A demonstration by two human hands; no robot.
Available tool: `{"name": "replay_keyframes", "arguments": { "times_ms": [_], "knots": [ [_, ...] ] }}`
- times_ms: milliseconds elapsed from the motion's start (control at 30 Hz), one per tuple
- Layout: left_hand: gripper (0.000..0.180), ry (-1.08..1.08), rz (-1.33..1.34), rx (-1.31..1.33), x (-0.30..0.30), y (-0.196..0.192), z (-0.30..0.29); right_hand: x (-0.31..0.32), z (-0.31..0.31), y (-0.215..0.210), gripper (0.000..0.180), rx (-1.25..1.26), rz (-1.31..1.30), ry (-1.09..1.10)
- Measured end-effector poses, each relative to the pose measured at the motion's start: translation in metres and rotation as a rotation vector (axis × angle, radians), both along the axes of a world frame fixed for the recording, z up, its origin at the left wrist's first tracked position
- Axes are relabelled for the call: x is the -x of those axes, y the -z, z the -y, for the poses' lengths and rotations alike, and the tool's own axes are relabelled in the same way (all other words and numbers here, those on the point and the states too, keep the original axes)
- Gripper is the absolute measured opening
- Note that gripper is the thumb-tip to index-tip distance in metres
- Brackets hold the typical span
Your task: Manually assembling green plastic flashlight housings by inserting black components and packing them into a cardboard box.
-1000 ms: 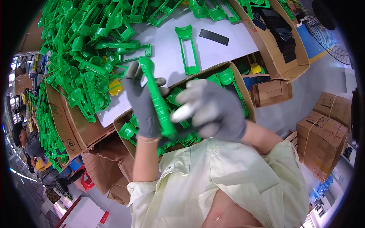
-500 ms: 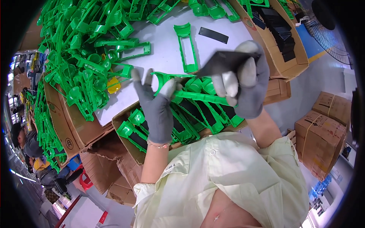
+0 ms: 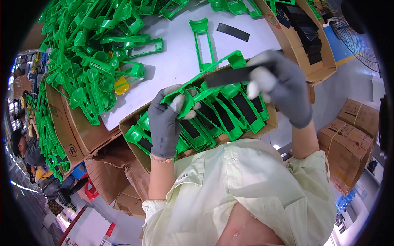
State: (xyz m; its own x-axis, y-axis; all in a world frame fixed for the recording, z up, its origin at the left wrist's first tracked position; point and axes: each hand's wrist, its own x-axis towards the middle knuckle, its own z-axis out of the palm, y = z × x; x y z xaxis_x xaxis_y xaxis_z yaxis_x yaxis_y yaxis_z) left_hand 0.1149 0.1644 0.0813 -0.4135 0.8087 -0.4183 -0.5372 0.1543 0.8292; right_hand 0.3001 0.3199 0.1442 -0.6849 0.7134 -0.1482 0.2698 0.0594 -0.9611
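Observation:
In a grey glove, my left hand [image 3: 167, 117] is closed on one end of a green plastic frame [image 3: 235, 60], which is tilted with its other end up and to the right. My gloved right hand [image 3: 283, 84] pinches a black rectangular strip [image 3: 227, 77] over the frame; motion smears both. Beneath them stands a cardboard box [image 3: 269, 128] of green frames, several with black strips in them. Another green frame [image 3: 198, 44] lies flat on the white tabletop, beside a loose black strip [image 3: 233, 32].
A big heap of green frames [image 3: 88, 53] covers the left of the table, with a yellow piece [image 3: 122, 85] at its edge. An open carton [image 3: 326, 71] of black strips stands at right, near a fan [image 3: 355, 35]. Stacked cartons [image 3: 344, 151] sit further right.
My left hand has tilted the green frame so its far end points up and right. My right hand has moved off the frame to the right and lowered the black strip over it.

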Motion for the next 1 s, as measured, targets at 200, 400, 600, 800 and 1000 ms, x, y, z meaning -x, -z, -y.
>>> {"name": "replay_keyframes", "arguments": {
  "times_ms": [200,400,600,800,1000],
  "knots": [
    [0.030,0.032,0.014,0.010,-0.005,-0.005,0.000,0.008,0.007,0.029,0.020,0.066,0.051,-0.090],
    [0.029,0.064,0.071,0.037,-0.006,-0.008,0.000,0.015,0.009,0.024,0.023,-0.065,0.189,-0.107],
    [0.027,0.027,-0.028,0.066,-0.013,-0.010,-0.002,0.019,0.007,0.033,0.026,-0.373,0.229,-0.176],
    [0.026,0.001,-0.118,0.106,-0.019,-0.022,0.001,0.011,0.015,0.035,0.044,-0.780,0.404,-0.039],
    [0.025,0.097,-0.164,0.104,-0.015,-0.017,0.024,0.010,0.014,0.043,0.028,-0.198,0.039,-0.016]
  ]
}}
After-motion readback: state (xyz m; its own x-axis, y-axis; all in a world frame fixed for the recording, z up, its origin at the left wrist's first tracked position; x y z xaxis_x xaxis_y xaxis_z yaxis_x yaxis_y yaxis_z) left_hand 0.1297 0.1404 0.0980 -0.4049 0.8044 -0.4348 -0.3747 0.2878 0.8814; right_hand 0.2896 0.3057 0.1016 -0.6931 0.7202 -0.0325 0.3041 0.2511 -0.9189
